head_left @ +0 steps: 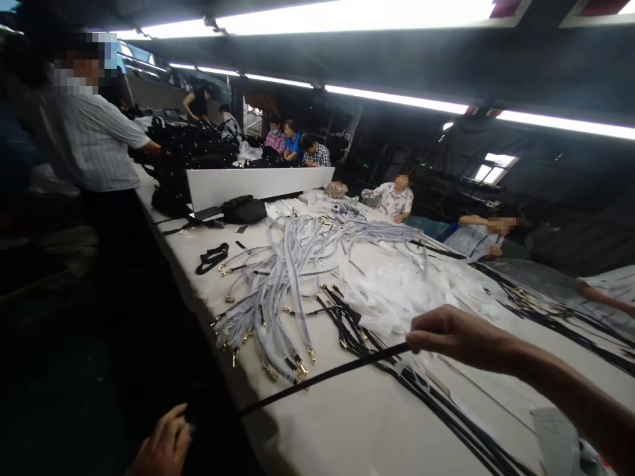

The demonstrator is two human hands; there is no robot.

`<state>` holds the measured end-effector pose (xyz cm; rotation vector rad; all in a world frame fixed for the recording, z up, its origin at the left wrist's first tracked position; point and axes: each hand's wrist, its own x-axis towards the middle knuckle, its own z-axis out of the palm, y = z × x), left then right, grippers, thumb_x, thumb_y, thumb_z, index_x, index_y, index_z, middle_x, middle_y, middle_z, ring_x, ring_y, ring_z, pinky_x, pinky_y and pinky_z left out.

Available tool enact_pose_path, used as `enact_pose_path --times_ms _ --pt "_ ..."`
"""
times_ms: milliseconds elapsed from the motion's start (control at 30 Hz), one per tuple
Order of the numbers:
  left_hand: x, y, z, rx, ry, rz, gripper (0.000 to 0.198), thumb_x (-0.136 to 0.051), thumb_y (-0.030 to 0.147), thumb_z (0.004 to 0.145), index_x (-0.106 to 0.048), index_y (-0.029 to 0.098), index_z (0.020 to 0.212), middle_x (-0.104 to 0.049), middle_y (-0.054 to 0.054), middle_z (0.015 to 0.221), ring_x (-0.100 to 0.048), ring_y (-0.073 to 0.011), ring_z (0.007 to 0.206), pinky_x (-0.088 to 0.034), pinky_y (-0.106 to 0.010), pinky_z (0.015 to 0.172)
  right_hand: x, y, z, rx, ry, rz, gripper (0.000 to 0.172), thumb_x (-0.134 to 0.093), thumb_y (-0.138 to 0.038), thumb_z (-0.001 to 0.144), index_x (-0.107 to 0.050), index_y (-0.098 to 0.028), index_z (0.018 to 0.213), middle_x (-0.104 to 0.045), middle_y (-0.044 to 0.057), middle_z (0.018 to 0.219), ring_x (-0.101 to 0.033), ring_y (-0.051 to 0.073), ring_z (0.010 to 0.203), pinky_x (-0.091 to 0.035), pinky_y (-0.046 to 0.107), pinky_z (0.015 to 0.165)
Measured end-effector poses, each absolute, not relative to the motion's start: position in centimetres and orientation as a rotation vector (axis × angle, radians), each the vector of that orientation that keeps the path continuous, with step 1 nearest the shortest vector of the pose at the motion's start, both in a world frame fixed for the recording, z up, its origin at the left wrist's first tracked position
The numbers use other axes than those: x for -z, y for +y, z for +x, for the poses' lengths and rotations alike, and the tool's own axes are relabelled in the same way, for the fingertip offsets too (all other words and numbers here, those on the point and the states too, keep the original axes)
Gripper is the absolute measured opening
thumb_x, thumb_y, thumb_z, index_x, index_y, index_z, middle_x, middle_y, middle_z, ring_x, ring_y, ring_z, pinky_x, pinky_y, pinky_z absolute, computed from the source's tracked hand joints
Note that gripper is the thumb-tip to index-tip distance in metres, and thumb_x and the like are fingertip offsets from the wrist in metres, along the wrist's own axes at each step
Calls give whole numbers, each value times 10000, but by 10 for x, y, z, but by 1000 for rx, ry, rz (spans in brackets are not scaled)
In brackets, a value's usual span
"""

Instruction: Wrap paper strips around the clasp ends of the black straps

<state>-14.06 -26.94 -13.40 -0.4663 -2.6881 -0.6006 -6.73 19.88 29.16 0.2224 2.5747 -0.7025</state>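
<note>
A black strap [327, 373] was held in a nearly straight slant over the near part of the pale table [342, 436], its right-hand stretch clamped in the curled fingers of the right hand [454, 337] and its other visible stretch lost at the table's left edge. The left hand [166, 439] was seen low at the near left, beyond that edge, its fingers partly bent; whether anything was gripped by it could not be told, as that corner was dark. The main risk was judged to lie in snagging: the strap was crossed close to the gold clasps [301, 373] at the near ends of the film-wrapped straps [288, 264], and if it were pulled sideways, a clasp might be hooked and the pile dragged askew. A bundle of black straps [427, 398] was also crossed near the right hand, so a strap let go there might easily be mixed in with its lookalikes. If the grip were loosened, the strap might be slid off the left edge by its own weight, and loose clear plastic [387, 291] just beyond the fist might be swept along by a careless lift.
</note>
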Motion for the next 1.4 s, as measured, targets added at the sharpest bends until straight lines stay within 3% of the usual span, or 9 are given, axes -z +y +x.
enact_pose_path --times_ms 100,200,333,467,600,833,967,1200,1400 --pt "94 -237 -152 793 -2489 -483 269 -434 370 882 -614 231 739 -716 -104 1071 -700 -234 933 -583 -345 743 -294 152 -94 720 2623 46 440 -551 -575 864 -674 -166 757 -494 -40 613 -406 92 581 -290 227 526" --pt "40 -201 -161 1022 -2423 -471 256 -421 364 915 -578 230 764 -683 -94 1112 -673 -216 1013 -557 -355 871 -286 109 -119 829 2655 -121 348 -605 -532 852 -722 -205 874 -579 -32 653 -471 88 577 -335 213 526" --pt "-8 -173 -170 1164 -2500 -554 230 -414 323 915 -560 226 766 -665 -95 1173 -632 -234 1108 -511 -390 946 -282 69 -140 1240 2498 -246 310 -663 -479 832 -723 -191 930 -586 -33 619 -488 70 508 -365 192 481" --pt "-3 -173 -173 1189 -2750 -525 218 -405 299 871 -550 222 728 -688 -101 1125 -637 -273 1070 -502 -458 907 -312 57 -153 1837 2429 -379 303 -698 -441 822 -713 -150 907 -531 -46 528 -464 69 463 -356 189 434" --pt "15 -181 -171 1421 -2827 -446 246 -394 349 860 -510 227 680 -681 -101 1099 -626 -264 1087 -467 -454 978 -347 59 -160 2107 2449 -473 247 -740 -394 794 -716 -163 878 -502 -65 494 -467 66 441 -341 181 408" --pt "-17 -182 -178 1799 -2873 -593 254 -454 373 844 -498 217 649 -677 -95 1113 -634 -244 1054 -481 -369 939 -332 50 -158 1815 2518 -392 270 -686 -413 843 -709 -145 872 -567 -37 507 -483 67 439 -372 182 413" --pt "-38 -179 -188 1724 -2880 -665 212 -484 352 811 -513 213 653 -683 -97 1054 -623 -243 1014 -476 -361 920 -335 45 -156 1962 2498 -401 249 -699 -399 835 -717 -153 863 -537 -48 492 -460 60 422 -328 174 389" --pt "-93 -190 -206 2419 -2653 -881 351 -556 497 820 -652 161 844 -695 -100 1089 -634 -239 937 -500 -347 840 -345 45 -155 1946 2647 -392 227 -699 -391 840 -728 -166 856 -551 -40 508 -448 55 419 -318 180 394" --pt "-150 -192 -218 2091 -2563 -924 305 -578 421 848 -590 165 683 -641 -93 1234 -577 -278 1148 -405 -392 1036 -325 33 -152 1564 2686 -396 275 -640 -419 875 -710 -153 856 -553 -41 487 -467 61 416 -368 171 401"
